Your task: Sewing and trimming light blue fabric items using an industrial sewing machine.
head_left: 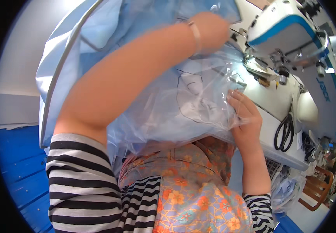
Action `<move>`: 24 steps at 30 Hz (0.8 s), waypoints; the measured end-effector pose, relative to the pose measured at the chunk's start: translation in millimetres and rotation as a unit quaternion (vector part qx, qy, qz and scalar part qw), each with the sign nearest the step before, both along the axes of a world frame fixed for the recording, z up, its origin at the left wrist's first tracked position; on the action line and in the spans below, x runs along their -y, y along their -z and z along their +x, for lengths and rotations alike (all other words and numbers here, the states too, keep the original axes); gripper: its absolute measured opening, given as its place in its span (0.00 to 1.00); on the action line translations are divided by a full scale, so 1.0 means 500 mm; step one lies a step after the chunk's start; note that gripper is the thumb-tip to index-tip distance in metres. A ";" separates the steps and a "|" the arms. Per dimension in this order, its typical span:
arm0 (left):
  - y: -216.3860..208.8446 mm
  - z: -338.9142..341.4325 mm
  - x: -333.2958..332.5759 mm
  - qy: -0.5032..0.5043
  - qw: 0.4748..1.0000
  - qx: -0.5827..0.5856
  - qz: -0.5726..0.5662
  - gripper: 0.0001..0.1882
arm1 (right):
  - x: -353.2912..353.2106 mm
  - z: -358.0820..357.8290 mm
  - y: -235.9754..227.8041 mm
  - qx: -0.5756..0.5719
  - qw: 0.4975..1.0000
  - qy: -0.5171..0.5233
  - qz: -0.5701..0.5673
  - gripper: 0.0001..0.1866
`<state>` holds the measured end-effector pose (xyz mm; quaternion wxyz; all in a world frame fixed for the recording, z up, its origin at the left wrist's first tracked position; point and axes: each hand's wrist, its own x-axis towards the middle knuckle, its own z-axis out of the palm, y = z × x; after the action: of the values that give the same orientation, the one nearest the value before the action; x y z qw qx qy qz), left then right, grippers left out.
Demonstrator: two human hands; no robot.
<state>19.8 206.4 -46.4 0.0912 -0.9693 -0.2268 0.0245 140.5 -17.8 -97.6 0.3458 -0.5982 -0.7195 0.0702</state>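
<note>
Beside the white-and-blue sewing machine (303, 42): left hand (210, 33), forearm (137, 70) slanting across clear plastic film (148, 124); right hand (247, 112), fingers extended, touching film; either grip's closure cannot be told.

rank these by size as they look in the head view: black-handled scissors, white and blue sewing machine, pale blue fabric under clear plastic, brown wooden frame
1. Pale blue fabric under clear plastic
2. White and blue sewing machine
Unranked: black-handled scissors and brown wooden frame; they look alike in size
</note>
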 end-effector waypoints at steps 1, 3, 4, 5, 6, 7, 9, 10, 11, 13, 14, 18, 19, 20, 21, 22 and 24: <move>0.028 -0.019 0.011 0.009 0.999 -0.023 0.021 0.16 | 0.004 0.000 -0.005 -0.001 1.000 0.003 0.001 0.20; 0.081 -0.053 0.000 0.041 0.994 0.077 0.064 0.17 | 0.004 0.000 -0.009 -0.013 1.000 -0.012 -0.009 0.20; 0.086 -0.059 0.000 0.071 0.977 0.179 0.095 0.19 | 0.008 0.003 -0.008 -0.023 0.999 -0.029 -0.031 0.20; 0.087 -0.059 -0.006 0.078 0.977 0.177 0.095 0.19 | 0.012 0.004 -0.013 -0.026 0.999 -0.023 -0.029 0.20; 0.089 -0.058 -0.013 0.080 0.978 0.178 0.073 0.20 | 0.015 0.005 -0.024 -0.072 0.995 -0.039 -0.056 0.22; 0.089 -0.061 -0.017 0.078 0.980 0.177 0.051 0.21 | 0.016 0.003 -0.030 -0.119 0.988 -0.058 -0.083 0.24; 0.090 -0.068 -0.022 0.085 0.978 0.182 0.052 0.21 | 0.031 0.011 -0.032 -0.190 0.974 -0.082 -0.091 0.23; 0.090 -0.063 -0.020 0.092 0.976 0.193 0.049 0.22 | 0.043 0.014 -0.034 -0.254 0.956 -0.103 -0.100 0.22; 0.089 -0.059 -0.019 0.097 0.975 0.194 0.048 0.22 | 0.049 0.011 -0.032 -0.254 0.957 -0.098 -0.099 0.22; 0.087 -0.057 -0.016 0.094 0.976 0.193 0.046 0.22 | 0.055 -0.007 -0.019 -0.438 0.887 -0.134 -0.061 0.14; 0.087 -0.058 -0.018 0.097 0.976 0.192 0.046 0.22 | 0.052 -0.020 -0.015 -0.438 0.887 -0.132 -0.059 0.14; 0.055 -0.108 -0.013 0.093 0.964 0.224 -0.111 0.23 | 0.049 -0.093 -0.013 -0.716 0.656 -0.207 -0.120 0.07; 0.038 -0.128 -0.010 0.089 0.926 0.271 -0.246 0.24 | 0.057 -0.105 -0.014 -0.755 0.601 -0.184 -0.190 0.08; 0.008 -0.146 0.008 0.094 0.926 0.267 -0.250 0.24 | 0.066 -0.107 -0.013 -0.758 0.599 -0.180 -0.186 0.08; -0.032 -0.169 0.051 0.043 0.923 0.247 -0.294 0.25 | 0.080 -0.105 -0.012 -0.778 0.577 -0.149 -0.198 0.06; -0.058 -0.203 0.094 -0.012 0.916 0.225 -0.332 0.26 | 0.089 -0.101 -0.010 -0.796 0.553 -0.123 -0.212 0.05; -0.055 -0.283 0.172 -0.002 0.931 0.227 -0.287 0.26 | 0.098 -0.097 0.012 -0.761 0.610 -0.116 -0.187 0.06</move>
<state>-121.9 120.5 -18.8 -0.2443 -0.9336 -0.2266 -0.1316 91.9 -66.5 -103.6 0.6390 -0.2925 -0.2320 0.6725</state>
